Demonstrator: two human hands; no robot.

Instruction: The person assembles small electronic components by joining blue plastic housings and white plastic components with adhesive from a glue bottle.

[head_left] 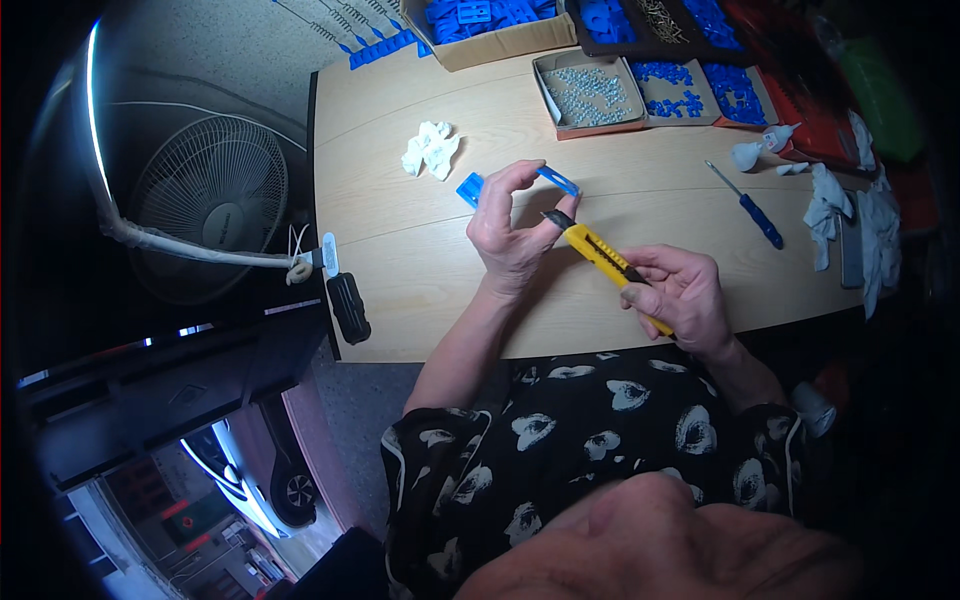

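My left hand (510, 225) is raised over the wooden table (420, 270) and pinches a small flat blue plastic part (557, 180) between thumb and fingertips. My right hand (680, 290) grips a yellow utility knife (605, 258) by its handle. The knife's black tip points up-left and sits close to my left thumb, just below the blue part. A second blue plastic piece (469, 189) lies on the table just left of my left hand.
A crumpled white tissue (431, 150) lies at the table's left. A blue-handled screwdriver (750, 208), a white glue bottle (760, 148) and white rags (850, 210) lie right. Boxes of blue parts (735, 92) and pale beads (590, 95) line the far edge. A fan (205, 205) stands left.
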